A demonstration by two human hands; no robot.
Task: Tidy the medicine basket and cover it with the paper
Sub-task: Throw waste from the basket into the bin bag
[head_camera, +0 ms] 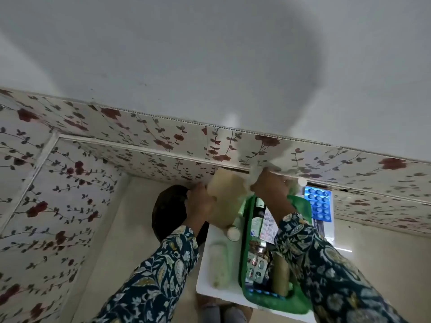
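Observation:
A green medicine basket [299, 305] sits on a white sheet of paper [210, 286] on a shelf. Inside it are a dark bottle [260, 206], a printed leaflet [268, 227], blister strips [256, 264] and a tan bottle [279, 276]. My left hand [200, 201] grips a large cream bottle [227, 197] just left of the basket, its white cap [233, 233] pointing toward me. My right hand [272, 190] is over the basket's far end, closed on a blurred white item [256, 177] that I cannot identify.
A pale bottle [219, 264] lies on the white sheet left of the basket. A blue blister pack [318, 203] lies to the right on a flat box. A dark round object [170, 206] stands behind my left hand. Floral-lined walls enclose the shelf.

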